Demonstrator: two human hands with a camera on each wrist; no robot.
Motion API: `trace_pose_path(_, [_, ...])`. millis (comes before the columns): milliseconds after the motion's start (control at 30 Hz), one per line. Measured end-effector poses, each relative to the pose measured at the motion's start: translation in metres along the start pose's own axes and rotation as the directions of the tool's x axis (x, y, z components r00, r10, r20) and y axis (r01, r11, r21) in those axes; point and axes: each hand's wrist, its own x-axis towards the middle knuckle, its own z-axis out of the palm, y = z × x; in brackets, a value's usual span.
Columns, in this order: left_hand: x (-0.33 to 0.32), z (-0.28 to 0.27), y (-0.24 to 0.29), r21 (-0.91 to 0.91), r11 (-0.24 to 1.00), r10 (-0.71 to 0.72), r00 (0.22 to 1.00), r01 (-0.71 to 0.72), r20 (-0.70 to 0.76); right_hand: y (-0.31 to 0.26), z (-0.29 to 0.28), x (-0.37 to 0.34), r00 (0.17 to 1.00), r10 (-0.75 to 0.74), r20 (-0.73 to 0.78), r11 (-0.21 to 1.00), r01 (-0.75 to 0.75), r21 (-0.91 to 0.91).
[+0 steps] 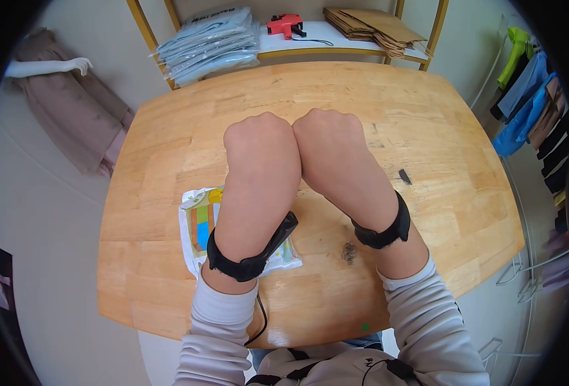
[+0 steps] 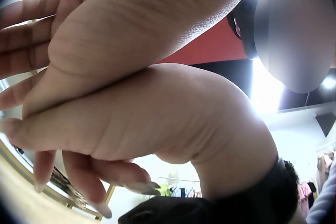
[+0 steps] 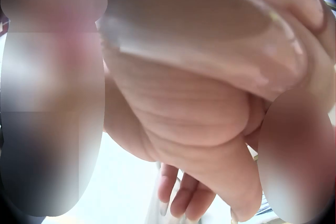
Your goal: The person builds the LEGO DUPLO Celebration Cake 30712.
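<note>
In the head view my left hand (image 1: 262, 148) and right hand (image 1: 331, 145) are raised over the wooden table (image 1: 426, 257), touching side by side with wrists bent and knuckles forward. Their fingers are hidden there. The left wrist view shows two palms close together, with some fingers (image 2: 31, 40) extended and others (image 2: 92, 176) hanging loosely; nothing is held. In the right wrist view, loose fingertips (image 3: 197, 200) hang below a palm. A colourful plastic packet (image 1: 202, 235) lies partly under my left forearm.
A dark flat scrap (image 1: 405, 176) lies right of my hands. Behind the table, a shelf (image 1: 355, 33) holds bagged clothes (image 1: 207, 45), a red tool (image 1: 286, 26) and brown paper bags (image 1: 374, 29). Clothes (image 1: 529, 96) hang at the right.
</note>
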Motion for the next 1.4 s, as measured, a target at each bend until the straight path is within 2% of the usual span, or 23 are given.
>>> trace_pose_path(133, [0.001,0.001,0.0,-0.039,0.999,-0.013,1.0,0.014,0.007,0.0,0.0,-0.003,0.998,-0.003,-0.063,0.998,0.007,0.059])
trace_pose_path(233, [0.002,0.0,0.0,-0.033,0.999,-0.042,0.998,0.043,0.043,-0.001,-0.002,-0.002,0.999,0.002,-0.053,0.999,0.0,0.043])
trace_pose_path(400, [-0.001,-0.003,0.0,-0.029,0.999,-0.012,0.999,0.013,0.032,0.0,0.0,-0.003,0.997,-0.043,-0.069,0.999,0.043,0.0])
trace_pose_path(667, [-0.002,-0.001,-0.001,-0.064,0.997,-0.04,0.998,0.043,0.048,-0.003,-0.003,-0.001,1.0,-0.011,-0.007,0.999,0.011,0.032])
trace_pose_path(733, [-0.005,0.0,-0.002,-0.084,0.996,0.015,0.999,-0.018,-0.033,-0.003,-0.004,-0.002,1.0,-0.001,-0.002,0.998,0.002,0.07])
trace_pose_path(967, [-0.007,0.002,-0.001,-0.092,0.996,0.013,0.999,-0.018,-0.051,-0.001,-0.002,-0.003,1.0,-0.007,-0.012,0.997,0.008,0.082])
trace_pose_path(1033, [-0.011,0.004,-0.002,-0.1,0.991,0.069,0.987,-0.084,-0.145,-0.001,-0.002,-0.003,1.0,-0.001,0.001,0.997,0.001,0.081])
trace_pose_path(1067, [-0.012,0.006,-0.003,-0.101,0.991,0.068,0.987,-0.084,-0.146,-0.002,-0.002,-0.004,1.0,-0.007,-0.02,0.997,0.009,0.076])
trace_pose_path(1133, [-0.014,0.011,-0.004,0.012,0.988,0.152,0.971,-0.152,-0.184,-0.001,-0.002,-0.004,0.999,-0.016,-0.039,0.997,0.019,0.069])
trace_pose_path(1233, [-0.011,0.006,-0.001,-0.092,0.991,0.079,0.982,-0.096,-0.169,0.0,-0.002,-0.002,1.0,-0.001,0.0,0.995,0.001,0.099])
trace_pose_path(1400, [-0.012,0.004,0.0,-0.074,0.993,0.082,0.984,-0.095,-0.158,0.0,-0.003,0.0,0.999,0.016,0.048,0.998,-0.019,0.065])
